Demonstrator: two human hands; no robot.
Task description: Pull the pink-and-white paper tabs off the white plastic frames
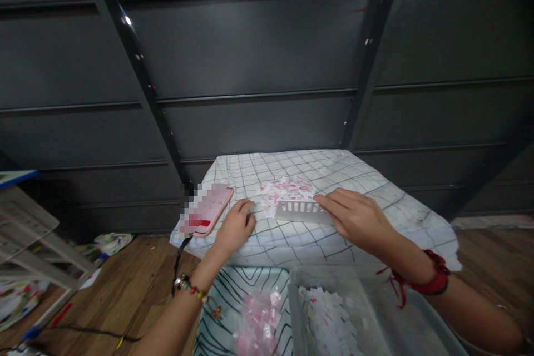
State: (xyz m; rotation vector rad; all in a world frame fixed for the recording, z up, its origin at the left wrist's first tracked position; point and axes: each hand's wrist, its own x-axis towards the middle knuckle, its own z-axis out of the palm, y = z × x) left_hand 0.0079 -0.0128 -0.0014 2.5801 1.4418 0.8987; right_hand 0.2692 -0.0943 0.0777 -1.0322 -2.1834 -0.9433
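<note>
A loose pile of small pink and white paper pieces (287,188) lies on the white cloth with a dark grid pattern (334,169). My right hand (356,217) grips the right end of a silver plate (298,211) that has a row of slots along its length. This plate stands along the near edge of the pile. On the left of the pile my left hand (236,226) rests on the cloth, fingers slightly bent and apart, holding nothing. A phone (214,208) with its screen lit lies just left of that hand.
Close to me are a patterned tray (221,275) with plastic-bagged pink pieces (258,320) and a clear plastic bin (367,283) of white paper pieces (329,320). A dark panel wall (250,50) rises behind the cloth. A cable (177,264) hangs by the phone.
</note>
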